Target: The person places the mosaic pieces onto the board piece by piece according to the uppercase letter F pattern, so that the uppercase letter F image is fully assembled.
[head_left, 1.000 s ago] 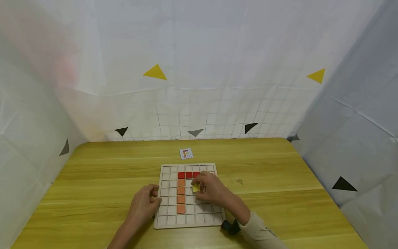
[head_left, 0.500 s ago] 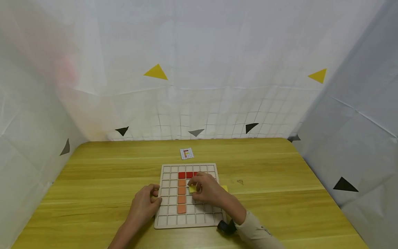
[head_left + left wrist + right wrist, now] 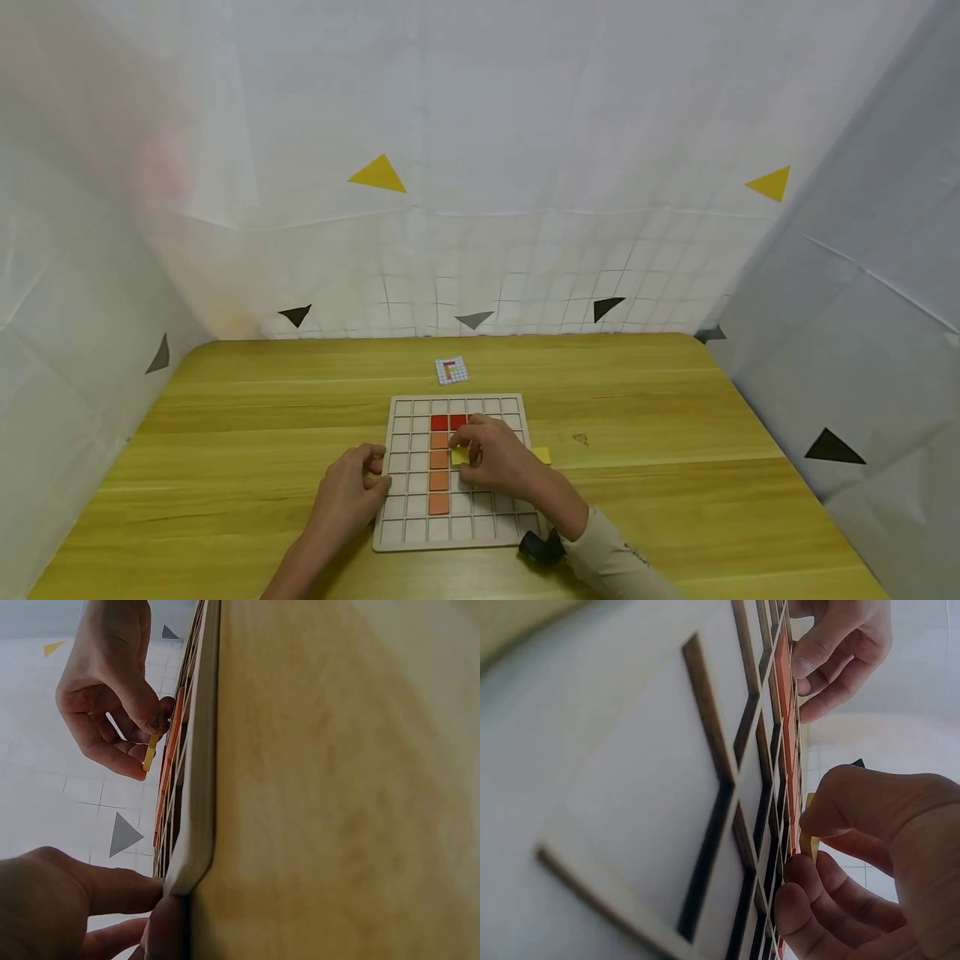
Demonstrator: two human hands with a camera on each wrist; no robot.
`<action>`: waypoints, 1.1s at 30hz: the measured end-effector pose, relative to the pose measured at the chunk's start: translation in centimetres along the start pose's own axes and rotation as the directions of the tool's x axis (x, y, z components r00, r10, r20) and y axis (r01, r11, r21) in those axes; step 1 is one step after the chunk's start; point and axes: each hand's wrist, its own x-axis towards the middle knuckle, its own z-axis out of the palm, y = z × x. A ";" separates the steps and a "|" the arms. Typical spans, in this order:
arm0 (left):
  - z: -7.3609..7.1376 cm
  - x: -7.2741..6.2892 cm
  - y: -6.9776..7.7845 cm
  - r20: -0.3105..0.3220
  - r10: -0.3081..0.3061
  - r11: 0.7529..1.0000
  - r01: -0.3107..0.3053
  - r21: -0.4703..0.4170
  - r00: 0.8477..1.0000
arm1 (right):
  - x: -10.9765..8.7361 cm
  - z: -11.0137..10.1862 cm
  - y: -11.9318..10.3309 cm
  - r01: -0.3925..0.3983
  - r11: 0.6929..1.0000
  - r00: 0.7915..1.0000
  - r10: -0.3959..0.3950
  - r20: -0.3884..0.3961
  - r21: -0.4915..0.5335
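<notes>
My right hand [image 3: 498, 458] pinches a small yellow square tile [image 3: 459, 456] between thumb and fingers, low over the pale wooden grid board [image 3: 405, 530]. In the left wrist view, that tile [image 3: 150, 752] is tilted on edge close to the board's face. Just left of it in the head view runs a column of orange tiles [image 3: 438, 482] set in the grid, topped by a row of red tiles [image 3: 448, 422] partly covered by my right fingers. My left hand [image 3: 348, 490] holds the board's left edge, thumb [image 3: 127, 891] over the rim.
Another yellow piece [image 3: 541, 455] shows at the board's right edge, partly behind my right wrist. A small pattern card [image 3: 452, 370] lies beyond the board on the wooden table [image 3: 660, 392]. A black device [image 3: 542, 550] sits at my right cuff, by the board's near corner.
My right hand has moved a little left with the yellow tile, toward the orange column, uncovering the yellow piece at the board's right edge. My left hand stays at the board's edge.
</notes>
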 end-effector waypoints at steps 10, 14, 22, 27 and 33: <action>0.0 0.0 0.2 -0.005 0.001 1.000 -0.001 0.012 1.000 | 0.2 0.1 0.1 -0.009 1.000 1.000 0.010 0.006 -0.019; -0.1 0.0 0.2 -0.003 0.002 1.000 -0.002 0.008 1.000 | 0.2 0.2 0.2 -0.012 1.000 1.000 0.012 0.011 -0.012; 0.0 0.0 0.2 0.002 -0.004 1.000 0.004 0.001 1.000 | 0.2 0.4 0.3 -0.040 0.999 0.999 0.041 0.012 -0.027; 0.0 -0.1 0.3 0.007 -0.006 1.000 0.006 0.002 1.000 | -0.2 0.3 0.2 -0.046 0.999 0.999 0.046 0.018 -0.017; -0.2 -0.1 0.3 0.007 -0.007 1.000 0.007 0.003 1.000 | -1.0 -0.6 0.1 -0.058 0.998 0.998 0.058 0.006 -0.011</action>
